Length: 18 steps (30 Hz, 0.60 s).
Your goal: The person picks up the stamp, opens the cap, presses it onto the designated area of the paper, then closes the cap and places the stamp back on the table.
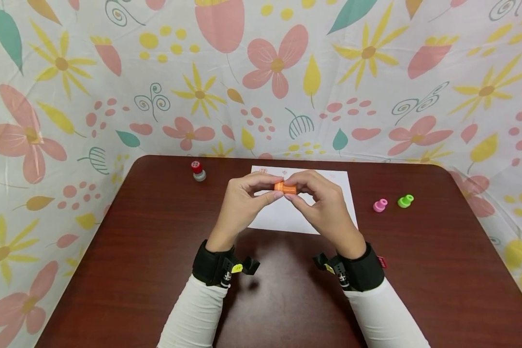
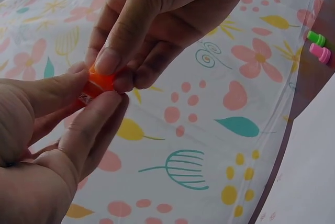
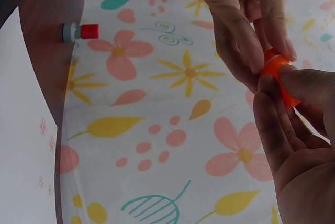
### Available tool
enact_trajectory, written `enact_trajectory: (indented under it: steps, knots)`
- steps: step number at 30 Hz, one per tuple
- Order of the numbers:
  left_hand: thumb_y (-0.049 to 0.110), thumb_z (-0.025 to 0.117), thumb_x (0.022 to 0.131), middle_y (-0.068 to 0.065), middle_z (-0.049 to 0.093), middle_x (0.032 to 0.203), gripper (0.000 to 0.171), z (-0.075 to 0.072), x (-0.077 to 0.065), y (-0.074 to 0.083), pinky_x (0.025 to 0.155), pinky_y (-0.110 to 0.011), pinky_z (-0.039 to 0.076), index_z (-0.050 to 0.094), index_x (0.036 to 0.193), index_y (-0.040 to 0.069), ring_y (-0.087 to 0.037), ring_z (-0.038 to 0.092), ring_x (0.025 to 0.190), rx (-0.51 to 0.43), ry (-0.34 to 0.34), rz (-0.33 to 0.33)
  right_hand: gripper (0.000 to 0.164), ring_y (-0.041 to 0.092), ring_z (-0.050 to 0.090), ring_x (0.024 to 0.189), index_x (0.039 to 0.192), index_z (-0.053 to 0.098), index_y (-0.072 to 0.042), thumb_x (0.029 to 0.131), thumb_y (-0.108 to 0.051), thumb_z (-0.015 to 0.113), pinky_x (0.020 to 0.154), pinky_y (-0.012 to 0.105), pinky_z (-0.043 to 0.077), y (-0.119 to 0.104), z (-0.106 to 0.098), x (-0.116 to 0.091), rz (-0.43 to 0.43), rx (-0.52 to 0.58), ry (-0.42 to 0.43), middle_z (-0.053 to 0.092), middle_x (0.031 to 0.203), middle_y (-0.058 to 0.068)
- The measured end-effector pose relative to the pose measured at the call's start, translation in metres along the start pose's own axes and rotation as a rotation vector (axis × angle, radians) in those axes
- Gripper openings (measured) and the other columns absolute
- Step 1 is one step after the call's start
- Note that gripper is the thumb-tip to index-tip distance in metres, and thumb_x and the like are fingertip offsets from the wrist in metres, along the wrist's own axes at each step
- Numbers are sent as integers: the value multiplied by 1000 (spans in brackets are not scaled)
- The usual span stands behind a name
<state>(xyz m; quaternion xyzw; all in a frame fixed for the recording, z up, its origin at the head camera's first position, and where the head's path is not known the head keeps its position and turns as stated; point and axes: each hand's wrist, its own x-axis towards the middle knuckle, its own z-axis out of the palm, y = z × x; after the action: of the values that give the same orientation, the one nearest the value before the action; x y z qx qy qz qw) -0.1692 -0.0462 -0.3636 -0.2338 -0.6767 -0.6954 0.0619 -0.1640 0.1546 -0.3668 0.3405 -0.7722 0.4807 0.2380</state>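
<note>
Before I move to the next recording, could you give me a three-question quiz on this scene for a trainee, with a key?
1. What holds the orange stamp: (a) one hand only, (b) both hands, (c) no hand?
2. True or false: in the head view, the pink stamp and the green stamp are both to the right of the paper.
3. In the head view, what stands on the table to the left of the paper?

Key:
1. b: the left hand and the right hand both pinch it.
2. True.
3. The red and grey stamp.
</note>
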Motion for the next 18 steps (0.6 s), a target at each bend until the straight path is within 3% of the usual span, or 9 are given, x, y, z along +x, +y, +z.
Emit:
enact_trajectory:
  steps: [5, 8, 11, 15, 18]
  knots:
    - [-1, 78, 89, -17, 77, 110, 25, -4, -1, 0, 86, -35, 63, 76, 114, -2, -21, 75, 100, 40, -63, -61, 27, 13, 62, 85, 104, 73, -4, 82, 6, 83, 78, 17, 52, 2, 2, 0, -15, -82, -5, 70, 102, 5]
    - [-2, 76, 90, -13, 76, 113, 26, -4, -2, 0, 88, -32, 62, 76, 116, 0, -20, 73, 103, 93, -80, -62, 25, 14, 62, 85, 105, 74, -5, 83, 3, 84, 79, 16, 51, 2, 3, -1, -12, -118, -4, 68, 104, 6]
    - [-5, 76, 89, -10, 73, 118, 29, -1, -4, 0, 90, -29, 61, 75, 117, 0, -19, 71, 107, 171, -76, -17, 33, 15, 65, 86, 110, 72, -2, 81, 3, 85, 79, 16, 53, 2, 4, -2, -22, -162, -2, 68, 103, 8]
    - [-5, 79, 86, -8, 68, 117, 32, 6, -6, 3, 90, -24, 60, 75, 117, 0, -18, 68, 108, 377, -50, 90, 48, 18, 68, 85, 119, 64, 3, 77, 4, 88, 78, 22, 58, 2, 5, -1, -51, -228, 12, 68, 99, 10]
    - [-2, 82, 85, -9, 67, 113, 33, 10, -5, 3, 88, -21, 59, 75, 117, 0, -18, 68, 104, 506, -37, 137, 52, 20, 69, 83, 120, 62, 5, 76, 4, 89, 74, 28, 60, 2, 6, 0, -72, -263, 19, 68, 96, 12]
